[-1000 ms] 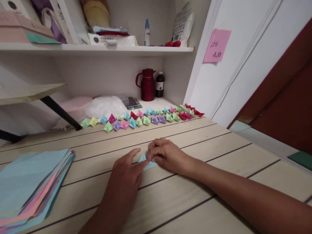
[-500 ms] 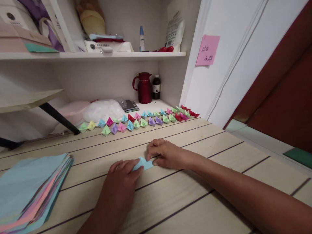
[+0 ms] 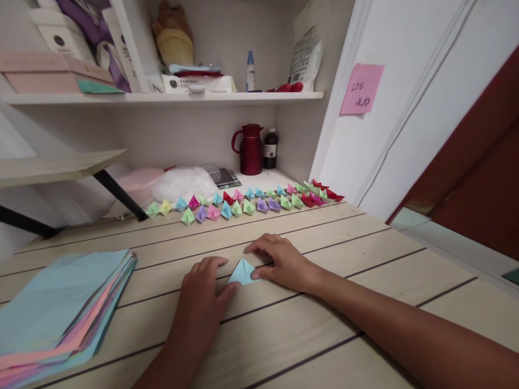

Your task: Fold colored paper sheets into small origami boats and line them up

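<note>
A small light-blue folded paper piece point(image 3: 242, 272) lies on the wooden tabletop point(image 3: 332, 243) between my hands. My left hand point(image 3: 203, 294) rests flat beside it, thumb and fingertips touching its left edge. My right hand point(image 3: 284, 262) presses down on its right corner with the fingers curled over it. Beyond the hands, a long row of small folded paper boats point(image 3: 243, 202) in green, pink, blue, purple and red lines the far edge of the table.
A stack of coloured paper sheets point(image 3: 60, 308), blue on top, lies at the left. A dark red jug point(image 3: 250, 149), a dark bottle point(image 3: 270, 148), a white plastic bag point(image 3: 182, 182) and a pink lidded container point(image 3: 135, 181) stand in the alcove behind. A pink note point(image 3: 361, 89) sticks to the wall.
Both hands shifted slightly over the blue piece; it now shows as a pointed triangular fold rather than a flatter strip. The camera has tilted a little.
</note>
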Action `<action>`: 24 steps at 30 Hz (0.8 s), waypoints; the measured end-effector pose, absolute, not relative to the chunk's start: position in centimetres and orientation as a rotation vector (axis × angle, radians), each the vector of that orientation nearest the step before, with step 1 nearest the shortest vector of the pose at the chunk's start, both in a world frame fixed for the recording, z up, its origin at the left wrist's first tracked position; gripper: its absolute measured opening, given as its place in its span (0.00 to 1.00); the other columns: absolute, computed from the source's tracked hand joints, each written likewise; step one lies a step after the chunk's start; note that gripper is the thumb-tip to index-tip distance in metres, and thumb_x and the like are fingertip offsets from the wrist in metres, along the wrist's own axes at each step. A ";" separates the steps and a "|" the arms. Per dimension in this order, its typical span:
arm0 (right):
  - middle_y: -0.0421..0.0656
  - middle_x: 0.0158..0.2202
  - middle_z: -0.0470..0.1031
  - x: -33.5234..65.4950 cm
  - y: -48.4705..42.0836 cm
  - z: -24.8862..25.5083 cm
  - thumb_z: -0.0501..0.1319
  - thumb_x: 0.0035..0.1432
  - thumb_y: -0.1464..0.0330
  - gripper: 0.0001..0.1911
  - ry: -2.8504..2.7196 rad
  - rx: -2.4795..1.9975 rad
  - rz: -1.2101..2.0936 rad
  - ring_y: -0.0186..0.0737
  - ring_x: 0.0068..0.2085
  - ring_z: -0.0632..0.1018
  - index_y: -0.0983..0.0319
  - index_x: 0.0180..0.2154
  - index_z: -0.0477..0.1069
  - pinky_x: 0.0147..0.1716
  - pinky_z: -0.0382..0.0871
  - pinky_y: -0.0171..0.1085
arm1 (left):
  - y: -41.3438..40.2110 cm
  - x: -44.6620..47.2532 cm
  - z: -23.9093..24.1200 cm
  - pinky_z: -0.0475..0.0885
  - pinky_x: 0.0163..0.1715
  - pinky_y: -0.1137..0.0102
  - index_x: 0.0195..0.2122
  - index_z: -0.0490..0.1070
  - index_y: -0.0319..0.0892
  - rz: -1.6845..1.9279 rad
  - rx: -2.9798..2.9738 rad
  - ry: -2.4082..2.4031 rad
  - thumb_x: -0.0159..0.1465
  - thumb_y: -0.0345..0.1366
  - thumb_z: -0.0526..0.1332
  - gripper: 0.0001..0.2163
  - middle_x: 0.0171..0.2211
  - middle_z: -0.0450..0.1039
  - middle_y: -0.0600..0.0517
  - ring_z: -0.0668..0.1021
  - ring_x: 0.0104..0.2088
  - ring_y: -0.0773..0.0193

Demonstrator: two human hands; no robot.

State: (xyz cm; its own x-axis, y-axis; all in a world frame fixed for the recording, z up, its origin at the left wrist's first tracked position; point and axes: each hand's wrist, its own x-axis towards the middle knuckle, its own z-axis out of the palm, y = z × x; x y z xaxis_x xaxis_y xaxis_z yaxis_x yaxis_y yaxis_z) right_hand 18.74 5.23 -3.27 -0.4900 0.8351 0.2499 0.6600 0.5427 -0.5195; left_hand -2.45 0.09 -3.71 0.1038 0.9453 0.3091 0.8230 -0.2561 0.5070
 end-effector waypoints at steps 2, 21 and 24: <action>0.44 0.45 0.73 18.6 5.0 -3.2 0.71 0.49 0.61 0.24 -2.315 -1.204 0.503 0.45 0.46 0.71 0.55 0.48 0.72 0.47 0.60 0.44 | 0.2 -2.5 -3.8 0.65 0.50 0.51 0.40 0.74 0.45 0.824 2.183 1.763 0.55 0.34 0.65 0.11 0.48 0.73 0.47 0.73 0.50 0.49; 0.36 0.21 0.68 17.7 4.0 -2.1 0.71 0.46 0.61 0.17 -1.226 -1.009 1.622 0.29 0.23 0.65 0.63 0.24 0.67 0.25 0.56 0.31 | -0.9 -1.8 -2.5 0.72 0.37 0.67 0.43 0.71 0.46 1.390 1.731 1.686 0.61 0.39 0.59 0.10 0.44 0.73 0.50 0.76 0.40 0.60; 0.35 0.19 0.67 17.6 3.6 -1.7 0.72 0.46 0.62 0.17 -0.955 -0.856 1.773 0.27 0.21 0.65 0.64 0.24 0.67 0.22 0.56 0.29 | -2.2 -0.8 -1.8 0.71 0.38 0.70 0.34 0.75 0.46 1.494 1.733 1.591 0.61 0.41 0.61 0.07 0.34 0.75 0.53 0.77 0.36 0.62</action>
